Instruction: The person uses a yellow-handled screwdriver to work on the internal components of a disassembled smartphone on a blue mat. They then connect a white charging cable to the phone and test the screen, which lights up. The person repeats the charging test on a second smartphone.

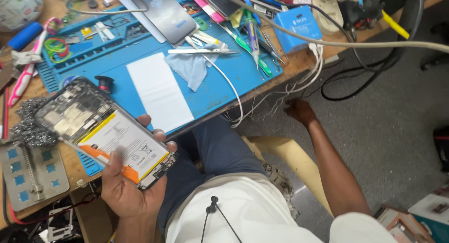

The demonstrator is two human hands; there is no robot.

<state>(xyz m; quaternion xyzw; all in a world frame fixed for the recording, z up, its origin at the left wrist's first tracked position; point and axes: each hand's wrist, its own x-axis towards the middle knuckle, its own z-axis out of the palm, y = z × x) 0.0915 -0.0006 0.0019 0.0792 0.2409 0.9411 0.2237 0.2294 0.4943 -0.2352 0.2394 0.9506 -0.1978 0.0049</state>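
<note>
My left hand holds an opened phone with its back cover off, so the white and orange battery and the circuit board show. It is over the bench's front edge, above my lap. My right hand reaches down past the bench's right end among thin hanging white wires; its fingers are blurred and whether they grip anything cannot be told.
A blue work mat on the wooden bench carries a white sheet, a blue cloth, tweezers, a dark phone back cover and small tools. A blue box and metal holder plate stand nearby. Grey floor lies right.
</note>
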